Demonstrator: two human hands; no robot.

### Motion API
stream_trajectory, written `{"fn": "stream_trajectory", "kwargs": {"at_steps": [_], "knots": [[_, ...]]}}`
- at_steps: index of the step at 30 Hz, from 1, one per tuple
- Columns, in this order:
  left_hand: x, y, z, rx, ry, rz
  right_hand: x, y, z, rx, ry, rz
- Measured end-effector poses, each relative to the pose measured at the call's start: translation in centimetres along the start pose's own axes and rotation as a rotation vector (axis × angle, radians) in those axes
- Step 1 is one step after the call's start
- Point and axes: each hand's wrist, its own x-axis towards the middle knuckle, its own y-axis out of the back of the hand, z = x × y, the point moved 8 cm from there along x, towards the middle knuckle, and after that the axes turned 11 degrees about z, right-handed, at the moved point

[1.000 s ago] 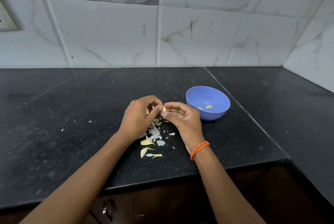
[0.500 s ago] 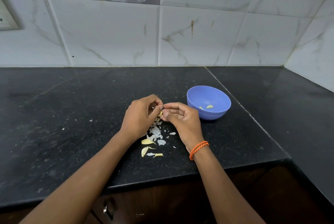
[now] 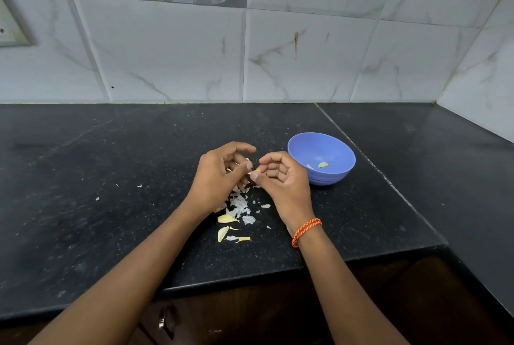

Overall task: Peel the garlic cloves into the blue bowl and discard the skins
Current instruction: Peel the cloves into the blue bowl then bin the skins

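Note:
Over the black counter my left hand (image 3: 219, 177) and my right hand (image 3: 281, 180) meet fingertip to fingertip. Between them a small yellowish garlic clove (image 3: 256, 171) is pinched by the thumbs and fingers of both hands; most of it is hidden. The blue bowl (image 3: 333, 175) stands just right of my right hand and has two peeled cloves (image 3: 322, 165) in it. Below my hands lies a heap of white garlic skins (image 3: 239, 204). Two more cloves (image 3: 225, 219) lie at the near edge of the heap.
The black stone counter (image 3: 111, 177) ends in a front edge near my forearms, with a dark cabinet and a metal handle (image 3: 164, 322) beneath. A tiled wall closes the back and right side. Small skin flecks (image 3: 139, 185) lie to the left.
My left hand's index finger has lifted and spread away from the clove. Both hands stay together at the same spot above the skins.

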Motion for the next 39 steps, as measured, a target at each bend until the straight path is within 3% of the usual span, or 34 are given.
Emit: {"fn": "stream_trajectory", "kwargs": {"at_steps": [16,23,34,39], "knots": [[0.0,0.6,0.2,0.354,-0.168,-0.002,-0.1,0.3,-0.2,-0.006,-0.013,0.009],[-0.4,-0.5,0.7,0.263,-0.214,-0.125,-0.3,0.1,-0.2,-0.035,0.012,-0.013],[-0.3,0.5,0.9,0.256,-0.186,0.007,-0.2,0.4,-1.1,-0.066,0.098,0.059],[-0.3,0.8,1.0,0.255,-0.187,0.047,-0.3,0.1,-0.8,-0.025,0.081,0.013]]}}
